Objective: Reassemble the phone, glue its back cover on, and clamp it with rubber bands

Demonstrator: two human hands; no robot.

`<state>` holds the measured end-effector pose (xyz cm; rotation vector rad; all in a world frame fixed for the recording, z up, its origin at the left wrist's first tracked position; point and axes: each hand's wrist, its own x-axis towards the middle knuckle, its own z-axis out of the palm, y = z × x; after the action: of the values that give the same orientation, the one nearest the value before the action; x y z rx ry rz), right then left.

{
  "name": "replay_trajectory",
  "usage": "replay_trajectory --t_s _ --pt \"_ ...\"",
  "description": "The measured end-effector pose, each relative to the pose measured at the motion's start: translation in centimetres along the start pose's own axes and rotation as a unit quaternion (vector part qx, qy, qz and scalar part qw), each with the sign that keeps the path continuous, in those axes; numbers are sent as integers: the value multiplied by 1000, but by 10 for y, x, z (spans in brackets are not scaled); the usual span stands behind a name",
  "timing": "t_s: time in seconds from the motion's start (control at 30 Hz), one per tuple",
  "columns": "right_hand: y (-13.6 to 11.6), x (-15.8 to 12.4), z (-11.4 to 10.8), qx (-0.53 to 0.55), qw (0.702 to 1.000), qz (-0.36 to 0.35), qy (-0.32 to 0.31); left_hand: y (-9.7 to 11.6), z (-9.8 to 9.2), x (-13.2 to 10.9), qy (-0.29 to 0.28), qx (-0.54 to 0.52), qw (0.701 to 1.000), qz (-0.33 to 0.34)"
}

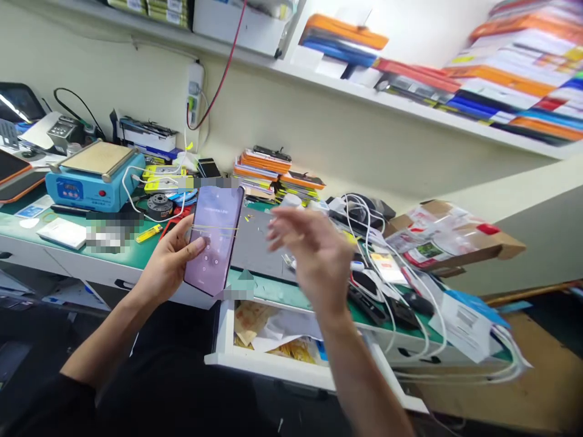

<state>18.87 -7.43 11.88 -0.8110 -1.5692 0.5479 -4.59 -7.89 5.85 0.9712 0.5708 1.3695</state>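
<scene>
My left hand (177, 252) holds a smartphone (213, 252) upright above the front edge of the bench, its thumb lying on the lit purple screen. Thin yellowish rubber bands (223, 229) run across the phone at mid-height. To its right, my right hand (314, 249) is raised in the air, blurred, with loosely bent fingers apart and nothing visible in them. Behind the hands a grey mat (262, 243) lies on the green bench. Beneath them a drawer (273, 366) stands pulled out, with papers and yellow bits inside.
A blue machine with a flat top (77, 188) stands at the left, near a yellow lighter-like piece (149, 233). White cables (426, 331) trail over the right side by an opened cardboard box (496, 246). Stacked boxes (264, 164) stand along the wall beneath a shelf (410, 109).
</scene>
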Motion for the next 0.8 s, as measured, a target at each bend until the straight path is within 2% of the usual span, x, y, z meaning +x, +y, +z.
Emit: replay_trajectory --t_s 0.03,0.13,0.27,0.43,0.57,0.7,0.8 --pt "7 -15 8 9 1000 19 -22 -2 1 1 -1 -23 1000 -6" --pt "19 -44 33 39 999 18 -22 -5 2 2 -27 -65 997 -40" --pt "22 -50 51 110 994 12 2 -10 3 0 -41 -89 993 -58" --pt "26 -46 49 102 994 3 24 -14 6 0 -68 -119 986 -95" --pt "25 -46 43 106 994 -7 8 -14 7 -2 -103 -123 980 -121" --pt "23 -44 41 54 998 -43 6 -13 7 -4 -113 -122 977 -132" --pt "24 -46 44 8 995 -90 27 -14 8 -6 -118 -122 976 -136"
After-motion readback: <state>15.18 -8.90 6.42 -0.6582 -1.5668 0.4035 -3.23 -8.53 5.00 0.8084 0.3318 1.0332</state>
